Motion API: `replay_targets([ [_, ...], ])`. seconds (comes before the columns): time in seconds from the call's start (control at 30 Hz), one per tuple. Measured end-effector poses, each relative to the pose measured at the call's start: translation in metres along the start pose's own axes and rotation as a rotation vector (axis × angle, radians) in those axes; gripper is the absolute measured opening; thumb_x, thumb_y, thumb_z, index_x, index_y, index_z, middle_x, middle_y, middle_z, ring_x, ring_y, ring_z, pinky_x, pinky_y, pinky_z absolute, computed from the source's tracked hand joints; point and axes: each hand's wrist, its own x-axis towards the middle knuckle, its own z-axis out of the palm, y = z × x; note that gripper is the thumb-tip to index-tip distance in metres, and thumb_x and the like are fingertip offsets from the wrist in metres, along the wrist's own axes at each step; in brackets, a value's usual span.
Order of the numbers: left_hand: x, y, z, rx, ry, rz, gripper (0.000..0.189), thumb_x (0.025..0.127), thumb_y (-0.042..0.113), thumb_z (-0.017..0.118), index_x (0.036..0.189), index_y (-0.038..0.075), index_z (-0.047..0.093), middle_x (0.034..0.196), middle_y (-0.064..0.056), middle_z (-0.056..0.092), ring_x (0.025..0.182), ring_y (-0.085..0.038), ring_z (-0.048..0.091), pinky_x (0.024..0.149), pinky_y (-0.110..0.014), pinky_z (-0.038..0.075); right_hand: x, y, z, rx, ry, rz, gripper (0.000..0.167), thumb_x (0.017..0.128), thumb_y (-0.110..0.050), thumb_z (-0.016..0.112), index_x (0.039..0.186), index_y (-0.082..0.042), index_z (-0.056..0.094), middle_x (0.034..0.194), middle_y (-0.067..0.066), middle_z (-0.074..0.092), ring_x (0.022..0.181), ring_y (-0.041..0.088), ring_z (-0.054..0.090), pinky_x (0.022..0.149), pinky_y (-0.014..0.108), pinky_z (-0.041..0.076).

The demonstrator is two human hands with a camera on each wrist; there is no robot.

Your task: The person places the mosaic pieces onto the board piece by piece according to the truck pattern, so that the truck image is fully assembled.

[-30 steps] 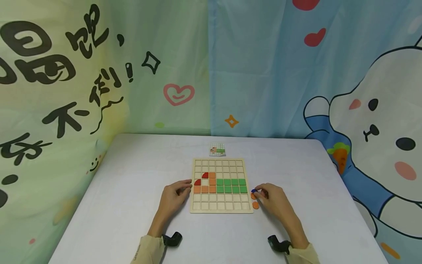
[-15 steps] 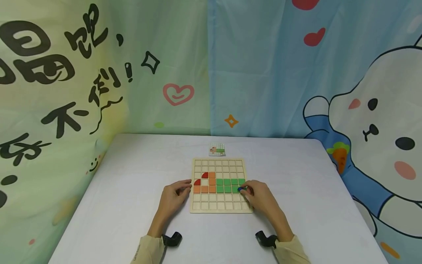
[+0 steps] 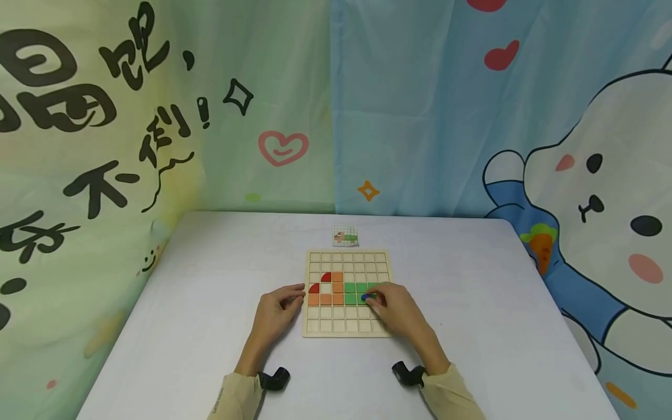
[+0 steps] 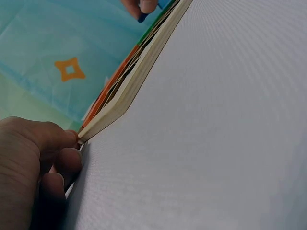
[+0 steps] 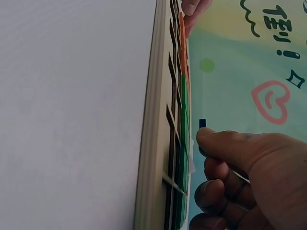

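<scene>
On the white table lies a square wooden grid board (image 3: 346, 326). Red quarter-round pieces (image 3: 326, 277), orange squares (image 3: 338, 277) and green squares (image 3: 349, 288) fill part of its cells. My right hand (image 3: 395, 309) is over the board's right side, pinching a small dark blue piece (image 3: 364, 297) between thumb and finger. In the right wrist view this blue piece (image 5: 202, 123) appears edge-on and thin, above the level of the green row. The fingertips of my left hand (image 3: 280, 309) touch the board's left edge, close to a corner in the left wrist view, with fingers relaxed.
A small pattern card (image 3: 345, 235) lies just beyond the board's far edge. Black wrist mounts (image 3: 275, 379) stick out from both sleeves. A printed curtain (image 3: 409, 116) hangs behind the table (image 3: 220, 251).
My right hand has carried the blue piece leftward from beside the board to over the green squares. Orange discs by the right edge are now hidden behind it. The left hand stays put.
</scene>
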Motion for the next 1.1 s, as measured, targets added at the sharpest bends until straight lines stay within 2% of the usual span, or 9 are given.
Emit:
replay_targets([
  [0.37,0.001,-0.001,0.000,-0.013,-0.002,0.001,0.014,0.095,0.008,0.078,0.107,0.010,0.084,0.123,-0.004,0.080,0.066,-0.002,0.054,0.061,-0.019,0.044,0.009,-0.010,0.008,0.015,-0.006,-0.023,0.012,0.097,-0.020,0.078,0.105,-0.011,0.080,0.073,-0.008,0.055,0.066,0.007,0.045,0.062,0.022,0.036],
  [0.77,0.000,-0.002,0.001,-0.004,0.002,-0.011,0.014,0.095,0.008,0.078,0.107,0.010,0.084,0.123,-0.003,0.081,0.066,-0.002,0.054,0.061,-0.018,0.044,0.020,-0.018,0.016,0.049,-0.011,-0.086,0.011,0.099,-0.018,0.076,0.105,-0.010,0.080,0.073,-0.008,0.055,0.064,0.005,0.044,0.061,0.021,0.036],
  [1.1,0.000,-0.001,0.001,-0.003,0.003,-0.017,0.014,0.094,0.008,0.078,0.108,0.010,0.084,0.123,-0.003,0.081,0.065,-0.002,0.053,0.061,-0.018,0.042,0.034,-0.033,0.024,0.035,-0.046,-0.099,0.011,0.099,-0.021,0.076,0.106,-0.013,0.080,0.071,-0.008,0.054,0.063,0.006,0.044,0.061,0.022,0.037],
])
